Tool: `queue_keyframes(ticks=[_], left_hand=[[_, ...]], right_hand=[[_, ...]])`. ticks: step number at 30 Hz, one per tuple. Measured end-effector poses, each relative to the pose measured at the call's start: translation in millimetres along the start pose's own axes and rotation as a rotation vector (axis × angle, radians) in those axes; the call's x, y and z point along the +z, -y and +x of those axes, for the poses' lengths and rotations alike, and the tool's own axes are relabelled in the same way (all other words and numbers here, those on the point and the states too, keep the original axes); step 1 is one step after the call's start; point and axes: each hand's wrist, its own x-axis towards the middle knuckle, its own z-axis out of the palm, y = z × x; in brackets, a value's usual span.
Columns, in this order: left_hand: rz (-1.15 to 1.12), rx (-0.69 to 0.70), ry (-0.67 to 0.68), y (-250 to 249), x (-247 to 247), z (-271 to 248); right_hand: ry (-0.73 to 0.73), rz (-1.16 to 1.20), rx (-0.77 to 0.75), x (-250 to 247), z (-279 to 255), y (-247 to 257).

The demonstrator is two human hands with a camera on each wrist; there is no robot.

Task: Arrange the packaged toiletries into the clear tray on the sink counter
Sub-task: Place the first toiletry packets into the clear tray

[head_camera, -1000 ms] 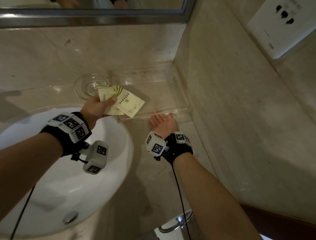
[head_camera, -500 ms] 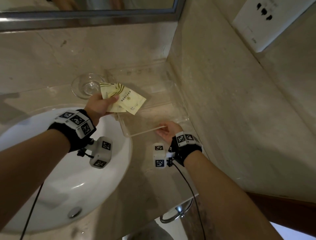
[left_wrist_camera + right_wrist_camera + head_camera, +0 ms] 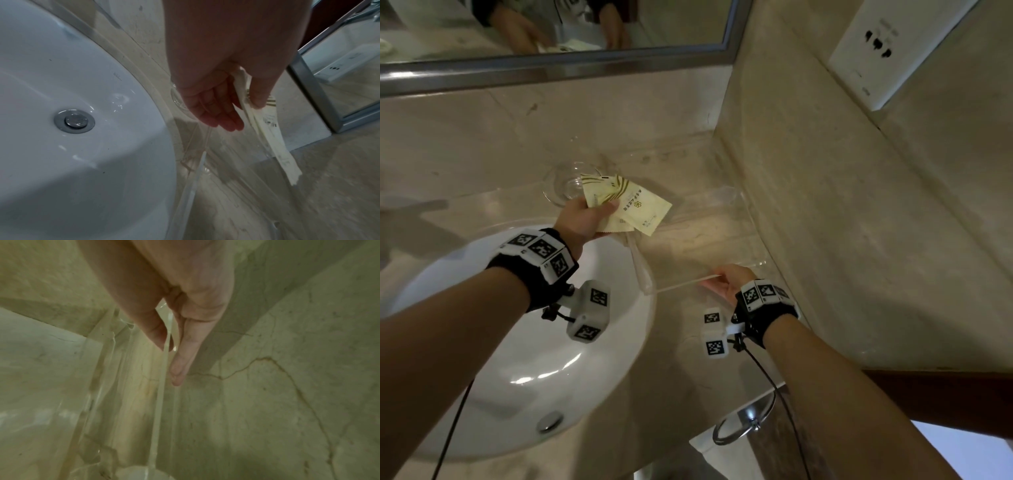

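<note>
At the sink counter's corner, your right hand (image 3: pixel 726 279) pinches the clear tray's (image 3: pixel 709 236) near rim while your left hand (image 3: pixel 582 221) grips yellow toiletry packets (image 3: pixel 635 209) above its left edge.

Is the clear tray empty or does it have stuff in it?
Empty. The clear tray shows only bare counter through it; the yellow packets are in the left hand.

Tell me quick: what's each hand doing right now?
Left hand: closed on the yellow toiletry packets, thumb on top.
Right hand: pinching the near edge of the clear tray between thumb and fingers.
</note>
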Motion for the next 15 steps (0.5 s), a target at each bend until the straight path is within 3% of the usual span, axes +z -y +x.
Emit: queue_keyframes(ticks=[6, 11, 15], left_hand=[[-0.007, 0.024, 0.007, 2.9, -4.9, -7.3], [0.006, 0.031, 0.027, 5.5, -4.6, -12.8], [0.040, 0.045, 0.061, 2.3, -4.4, -15.5]], right_hand=[[0.000, -0.114, -0.010, -7.9, -0.2, -2.4], [-0.089, -0.333, -0.033, -16.5, -10.2, -5.7], [-0.060, -0.704, -0.100, -14.5, -23.4, 6.3]])
